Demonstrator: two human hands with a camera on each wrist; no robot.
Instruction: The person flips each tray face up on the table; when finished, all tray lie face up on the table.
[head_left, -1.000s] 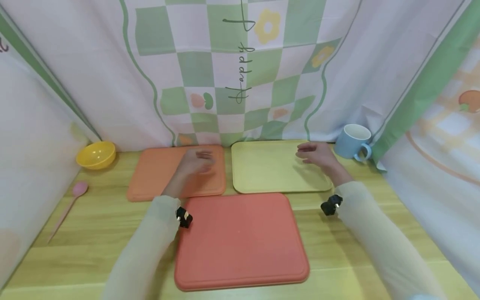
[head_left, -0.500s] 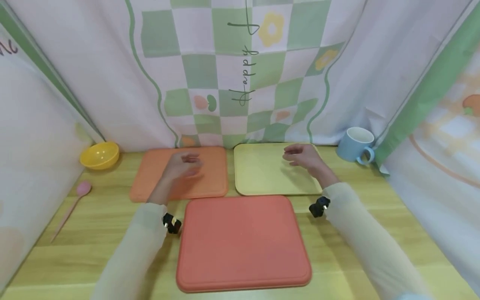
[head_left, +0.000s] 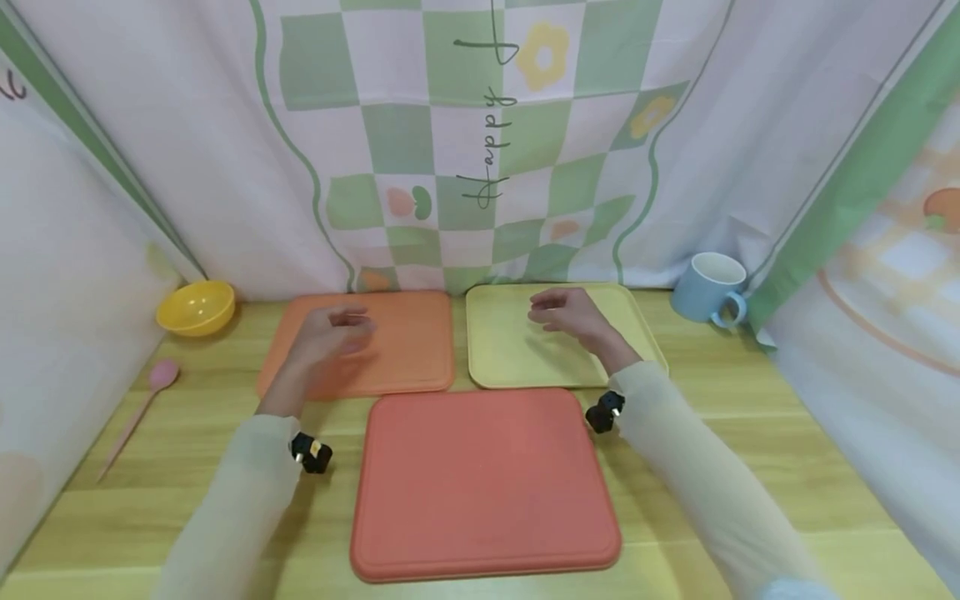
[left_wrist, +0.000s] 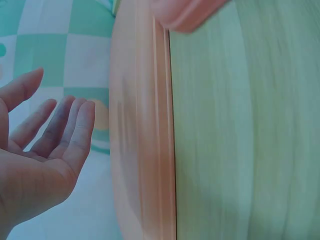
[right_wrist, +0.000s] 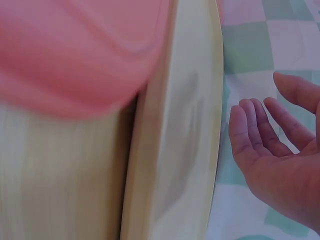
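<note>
My left hand (head_left: 324, 335) hovers over the orange tray (head_left: 412, 350) at the back left, its fingers relaxed and holding nothing. In the left wrist view that hand (left_wrist: 47, 150) shows a bare palm with loosely bent fingers. Over the yellow tray (head_left: 502, 350) at the back right is my right hand (head_left: 573, 317), likewise bare. The right wrist view shows the same hand (right_wrist: 280, 150) with fingers gently bent, thumb apart, and its shadow falling on the yellow tray (right_wrist: 185, 150). A red tray (head_left: 483, 483) lies in front of both, between the forearms.
A yellow bowl (head_left: 197, 308) stands at the back left corner, with a pink spoon (head_left: 162, 375) lying in front of it. At the back right is a light blue mug (head_left: 707, 287), handle to the right. A checked curtain (head_left: 465, 142) hangs right behind the trays.
Both hands have moved to the left above the back trays, the left one also slightly toward the person. Trays, bowl, spoon and mug stay in place; the head view shifted a little.
</note>
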